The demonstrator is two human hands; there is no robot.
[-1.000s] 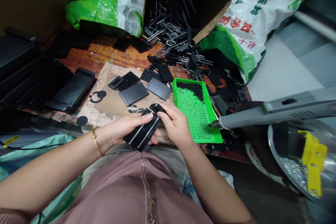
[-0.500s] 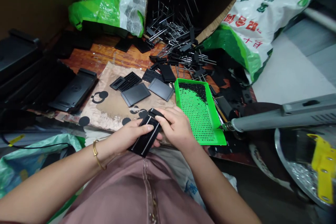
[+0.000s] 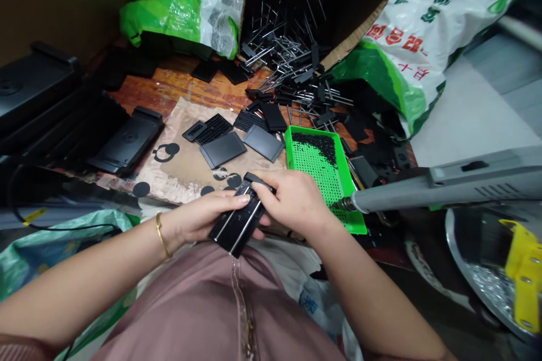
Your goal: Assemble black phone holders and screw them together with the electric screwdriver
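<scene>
A black plastic part with two metal rods [image 3: 237, 224] is held in front of my body, tilted. My left hand [image 3: 212, 213] grips it from the left, thumb lying across its face. Around the upper right end of the same part are the fingers of my right hand [image 3: 290, 200]. Beyond my hands, flat black plates [image 3: 223, 150] rest on a brown cardboard sheet [image 3: 178, 175]. A green perforated tray [image 3: 315, 180] holds small black pieces [image 3: 326, 145] to the right. The tip of a grey tool [image 3: 402, 192] is over the tray's lower right part.
Rods with black ends [image 3: 292, 62] spill from a cardboard box [image 3: 355, 34]. Black parts are stacked at left [image 3: 38, 101], beside a single one [image 3: 129, 138]. Printed bags [image 3: 182, 17] stand behind. At right is a metal bowl [image 3: 486, 287] with a yellow piece [image 3: 525, 276].
The grey tool has shifted left, its tip now over the tray. The view has moved slightly. Both hands keep hold of the black part, its rods a little more exposed.
</scene>
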